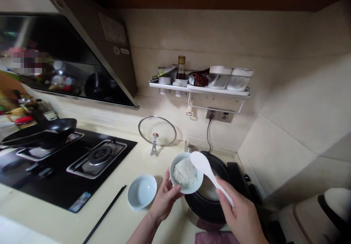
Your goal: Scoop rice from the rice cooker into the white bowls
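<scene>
My left hand (165, 196) grips a small pale bowl (193, 190) from its left side, thumb on the rim. White cooked rice (184, 172) is mounded inside. A white rice paddle (210, 172) is held by its handle in my right hand (240, 211), and its broad head overlaps the bowl's upper right rim. Whether the paddle touches the rice I cannot tell. Under and behind the bowl stands a black rice cooker (203, 211) with its lid up; the bowl and paddle hide part of its inside. Left of my left hand sits a second pale bowl (142, 192) with nothing in it.
Black chopsticks (105, 214) lie on the counter near the gas stove (82, 167), which carries a black wok (55, 129). A glass lid (157, 130) leans by the wall. Above, a wall shelf (203, 89) holds jars and a bottle. A range hood (104, 54) juts out at left.
</scene>
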### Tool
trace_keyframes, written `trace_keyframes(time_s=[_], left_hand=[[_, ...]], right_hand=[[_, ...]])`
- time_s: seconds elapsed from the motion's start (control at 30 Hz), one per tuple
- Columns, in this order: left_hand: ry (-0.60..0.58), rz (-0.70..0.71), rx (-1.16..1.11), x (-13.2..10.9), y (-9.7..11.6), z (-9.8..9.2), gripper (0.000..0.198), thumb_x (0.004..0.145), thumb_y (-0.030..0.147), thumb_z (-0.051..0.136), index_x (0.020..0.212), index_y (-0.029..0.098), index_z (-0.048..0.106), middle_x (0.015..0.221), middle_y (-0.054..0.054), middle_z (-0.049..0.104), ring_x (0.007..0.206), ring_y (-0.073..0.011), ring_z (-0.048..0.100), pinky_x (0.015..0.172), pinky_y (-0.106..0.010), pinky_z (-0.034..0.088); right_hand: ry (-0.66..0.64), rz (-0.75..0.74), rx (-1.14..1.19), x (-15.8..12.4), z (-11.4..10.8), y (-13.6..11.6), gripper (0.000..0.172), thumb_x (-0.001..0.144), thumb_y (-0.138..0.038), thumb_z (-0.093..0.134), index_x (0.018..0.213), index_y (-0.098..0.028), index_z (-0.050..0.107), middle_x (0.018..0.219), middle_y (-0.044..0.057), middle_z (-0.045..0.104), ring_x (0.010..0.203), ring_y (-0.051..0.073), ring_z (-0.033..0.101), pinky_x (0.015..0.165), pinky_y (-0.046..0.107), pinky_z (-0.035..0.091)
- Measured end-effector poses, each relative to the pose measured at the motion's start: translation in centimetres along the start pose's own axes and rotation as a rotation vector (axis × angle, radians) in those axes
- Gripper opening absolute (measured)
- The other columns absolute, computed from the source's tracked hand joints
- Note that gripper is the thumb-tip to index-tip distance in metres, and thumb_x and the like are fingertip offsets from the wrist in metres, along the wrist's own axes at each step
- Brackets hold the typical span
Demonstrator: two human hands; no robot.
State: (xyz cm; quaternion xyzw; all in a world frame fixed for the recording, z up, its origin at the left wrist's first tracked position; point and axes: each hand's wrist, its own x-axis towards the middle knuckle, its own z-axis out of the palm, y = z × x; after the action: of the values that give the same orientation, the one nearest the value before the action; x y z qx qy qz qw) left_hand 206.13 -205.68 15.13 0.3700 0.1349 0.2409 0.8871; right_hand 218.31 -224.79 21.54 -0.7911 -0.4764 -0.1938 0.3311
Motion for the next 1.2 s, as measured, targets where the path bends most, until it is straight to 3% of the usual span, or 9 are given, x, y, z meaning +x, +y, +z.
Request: trace_keyframes(time_s=[0.1,0.2,0.33,0.47,0.63,0.83,0.93,1.07,1.2], left_hand=[[0.007,0.008,-0.025,-0.3,-0.1,-1.6,0.074,0.067,0.023,0.079,0.131,0.035,0.045,0.124,-0.006,0.060,0.106,-0.0240,0.060,0.087,-0.037,0.052],[0.056,0.015,-0.047,-0.9,-0.1,-3.3,0.076,0.064,0.021,0.081,0.131,0.035,0.046,0.122,-0.006,0.060,0.099,-0.0226,0.062,0.082,-0.035,0.054],[0.138,0.007,-0.055,-1.9,0.0,-5.8,0.077,0.062,0.019,0.082,0.130,0.035,0.049,0.117,-0.004,0.063,0.098,-0.0222,0.062,0.081,-0.033,0.055],[0.217,-0.035,-0.090,-3.2,-0.4,-7.7,0.074,0.065,0.022,0.080,0.130,0.038,0.049,0.123,-0.002,0.062,0.107,-0.0254,0.060,0.090,-0.037,0.052],[0.317,-0.064,-0.128,-4.6,-1.4,-8.9,0.077,0.065,0.024,0.080,0.133,0.039,0.046,0.128,-0.002,0.060,0.109,-0.0271,0.061,0.094,-0.039,0.051],[0.325,-0.078,-0.117,-4.9,-1.0,-9.5,0.077,0.066,0.021,0.079,0.133,0.039,0.046,0.121,-0.001,0.063,0.105,-0.0253,0.062,0.092,-0.040,0.053],[0.328,-0.061,-0.100,-4.6,-0.4,-9.4,0.076,0.067,0.020,0.078,0.134,0.038,0.045,0.116,-0.002,0.065,0.098,-0.0233,0.065,0.088,-0.038,0.054],[0.292,-0.010,-0.054,-2.9,1.6,-10.2,0.071,0.071,0.017,0.073,0.134,0.032,0.045,0.107,-0.004,0.068,0.084,-0.0194,0.068,0.081,-0.037,0.057],[0.397,0.069,0.072,0.3,5.6,-13.5,0.055,0.072,0.014,0.066,0.125,0.020,0.052,0.099,-0.008,0.069,0.077,-0.0197,0.068,0.073,-0.036,0.058]], right_hand=[[-0.048,0.151,0.013,0.4,-0.3,1.8,0.034,0.091,-0.040,0.043,0.112,-0.024,0.065,0.102,0.005,0.073,0.080,0.017,0.071,0.065,0.020,0.055],[-0.198,0.237,-0.138,1.0,-0.3,3.9,0.036,0.091,-0.041,0.040,0.112,-0.025,0.065,0.089,0.004,0.075,0.068,0.018,0.070,0.058,0.025,0.053],[-0.469,0.250,-0.442,2.3,-0.2,5.4,0.032,0.091,-0.029,0.038,0.107,-0.027,0.066,0.082,0.003,0.075,0.073,0.021,0.070,0.058,0.027,0.046],[-0.654,0.231,-0.582,3.8,0.4,5.8,0.031,0.091,-0.022,0.037,0.094,-0.023,0.068,0.082,0.005,0.074,0.077,0.021,0.069,0.056,0.026,0.038],[-0.715,0.239,-0.581,4.9,2.3,7.0,0.030,0.088,-0.020,0.040,0.082,-0.019,0.069,0.082,0.010,0.073,0.078,0.024,0.068,0.057,0.028,0.035],[-0.766,0.305,-0.352,5.3,4.1,8.0,0.031,0.085,-0.023,0.041,0.081,-0.021,0.072,0.084,0.007,0.073,0.082,0.020,0.066,0.062,0.027,0.036],[-0.808,0.282,-0.232,5.5,4.5,8.6,0.032,0.083,-0.022,0.041,0.070,-0.019,0.071,0.076,0.006,0.072,0.076,0.018,0.064,0.062,0.026,0.035],[-0.863,0.258,-0.128,5.7,5.0,9.6,0.034,0.081,-0.023,0.041,0.056,-0.020,0.065,0.062,0.004,0.066,0.063,0.017,0.059,0.058,0.027,0.034],[-0.838,0.205,-0.188,5.6,5.2,10.8,0.033,0.080,-0.026,0.042,0.059,-0.023,0.066,0.060,0.002,0.065,0.060,0.017,0.060,0.056,0.027,0.035]])
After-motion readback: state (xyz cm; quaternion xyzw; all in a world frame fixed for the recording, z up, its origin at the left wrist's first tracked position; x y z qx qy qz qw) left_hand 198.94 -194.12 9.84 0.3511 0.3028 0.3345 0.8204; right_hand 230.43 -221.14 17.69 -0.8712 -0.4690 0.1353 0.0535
